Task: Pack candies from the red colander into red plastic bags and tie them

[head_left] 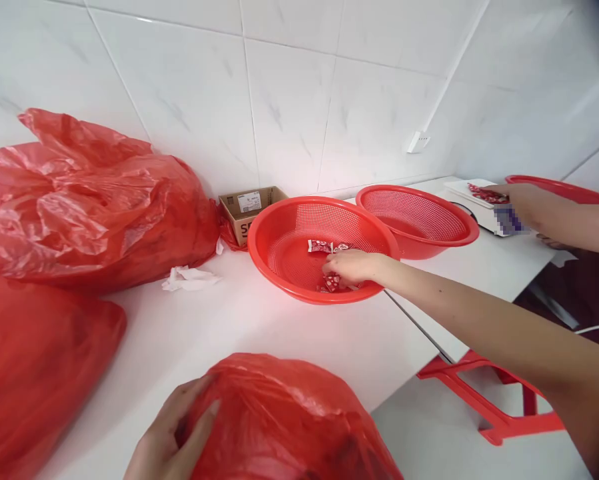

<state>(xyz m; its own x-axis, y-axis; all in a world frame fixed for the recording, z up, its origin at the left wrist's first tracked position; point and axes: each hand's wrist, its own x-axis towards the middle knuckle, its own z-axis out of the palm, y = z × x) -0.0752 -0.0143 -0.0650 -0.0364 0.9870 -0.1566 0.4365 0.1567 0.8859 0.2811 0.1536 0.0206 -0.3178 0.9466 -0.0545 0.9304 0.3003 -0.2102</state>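
My left hand (172, 433) is at the bottom edge, its fingers pressed round the side of a full red plastic bag (284, 420) on the white table. My right hand (352, 265) reaches into a red perforated basket (279, 233) in the middle of the table. Its fingers are curled on small red-and-white packets (332, 283) on the basket's floor. Two more packets (326, 246) lie just beyond the hand.
Two large red bags (79, 200) fill the left side, with crumpled white paper (189, 278) and a small cardboard box (249, 207) beside them. A second red basket (419, 217) stands behind. Another person's hand (524, 203) rests at a white scale (482, 200). A red stool (484, 393) stands below the table.
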